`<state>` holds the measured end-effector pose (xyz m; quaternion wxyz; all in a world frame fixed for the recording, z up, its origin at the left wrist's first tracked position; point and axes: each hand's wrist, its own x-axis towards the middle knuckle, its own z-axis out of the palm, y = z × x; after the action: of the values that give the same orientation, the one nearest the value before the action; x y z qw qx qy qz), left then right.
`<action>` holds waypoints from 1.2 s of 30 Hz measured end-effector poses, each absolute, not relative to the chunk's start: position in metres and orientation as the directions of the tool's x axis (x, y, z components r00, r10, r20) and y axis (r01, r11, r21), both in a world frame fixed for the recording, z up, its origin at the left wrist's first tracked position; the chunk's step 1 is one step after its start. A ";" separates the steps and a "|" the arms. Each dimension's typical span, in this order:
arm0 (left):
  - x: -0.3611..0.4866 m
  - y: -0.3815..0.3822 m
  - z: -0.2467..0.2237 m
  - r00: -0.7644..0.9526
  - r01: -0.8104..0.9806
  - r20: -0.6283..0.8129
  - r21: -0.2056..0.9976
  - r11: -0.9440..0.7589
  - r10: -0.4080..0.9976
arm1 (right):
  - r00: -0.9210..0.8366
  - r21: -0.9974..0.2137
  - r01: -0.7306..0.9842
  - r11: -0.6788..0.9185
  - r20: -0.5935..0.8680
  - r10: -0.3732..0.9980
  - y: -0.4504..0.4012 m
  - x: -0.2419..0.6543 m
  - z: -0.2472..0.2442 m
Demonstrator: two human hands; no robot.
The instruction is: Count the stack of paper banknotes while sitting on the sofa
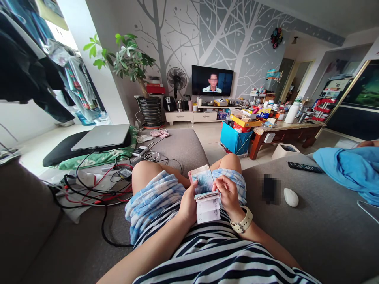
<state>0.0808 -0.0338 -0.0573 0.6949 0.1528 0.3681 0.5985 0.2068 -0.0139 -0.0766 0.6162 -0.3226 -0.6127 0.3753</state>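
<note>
Over my lap, a bundle of banknotes [205,180] is fanned and folded, with bluish and reddish notes at the top. Pale printed paper slips [208,211] hang below the fold; whether they are notes or other paper I cannot tell. My left hand [188,202] grips the bundle's left side, thumb on top. At the right edge, my right hand [229,193] has its fingers pinched on the banknotes. A cream watch [242,221] is around my right wrist.
On the couch to the right are a white mouse [291,197], a remote [304,167] and blue cloth [349,169]. Tangled cables [97,193] and a laptop [102,137] lie left. Ahead stands a cluttered coffee table [278,129] beside a blue box [233,139].
</note>
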 end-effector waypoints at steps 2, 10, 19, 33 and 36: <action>0.081 -0.033 -0.058 0.065 -0.729 -0.329 0.629 0.270 0.942 | -0.001 -0.870 -0.052 0.491 0.492 0.871 -0.010 0.206 -0.079; 0.081 -0.030 -0.065 0.041 -0.710 -0.288 0.666 0.231 0.957 | 0.102 -0.926 -0.009 0.378 0.376 0.921 0.002 0.206 -0.089; 0.079 -0.033 -0.065 -0.016 -0.654 -0.285 0.728 0.206 0.958 | 0.069 -0.921 0.078 0.383 0.388 0.919 -0.003 0.207 -0.083; 0.083 -0.032 -0.059 0.024 -0.730 -0.376 0.627 0.273 0.926 | 0.049 -0.879 0.031 0.476 0.477 0.878 -0.008 0.207 -0.082; 0.083 -0.030 -0.062 0.023 -0.738 -0.344 0.627 0.248 0.939 | 0.033 -0.867 0.034 0.497 0.498 0.866 -0.010 0.207 -0.081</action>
<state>0.0828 -0.0304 -0.0617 0.7016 0.1381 0.3628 0.5975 0.2065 -0.0099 -0.0809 0.6158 -0.3703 -0.6079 0.3379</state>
